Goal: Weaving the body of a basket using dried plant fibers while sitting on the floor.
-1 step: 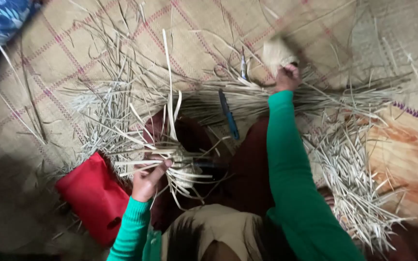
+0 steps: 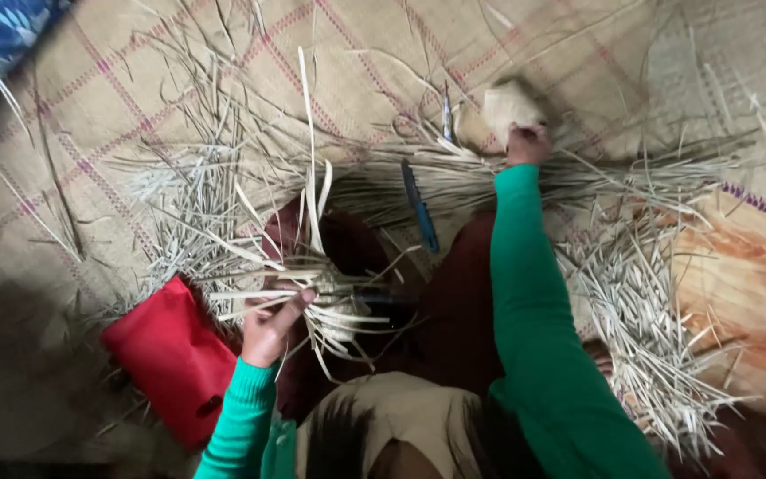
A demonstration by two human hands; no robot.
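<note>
Fingers point(image 2: 287, 306) of the left hand point(image 2: 268, 330) curl closed around a bundle of pale, flat dried reed strips point(image 2: 308, 297) held over the lap, some strips standing upright. Stretched forward, the right hand point(image 2: 525, 144) grips a pale, blurred clump of fibre point(image 2: 509, 106); its finger positions cannot be told. Between the arms lies a slim blue-handled tool point(image 2: 420, 208). Loose reed strips point(image 2: 631, 310) litter the checked woven straw mat point(image 2: 135, 98). A red fabric pouch point(image 2: 170, 359) lies beside the left forearm, its contents hidden.
</note>
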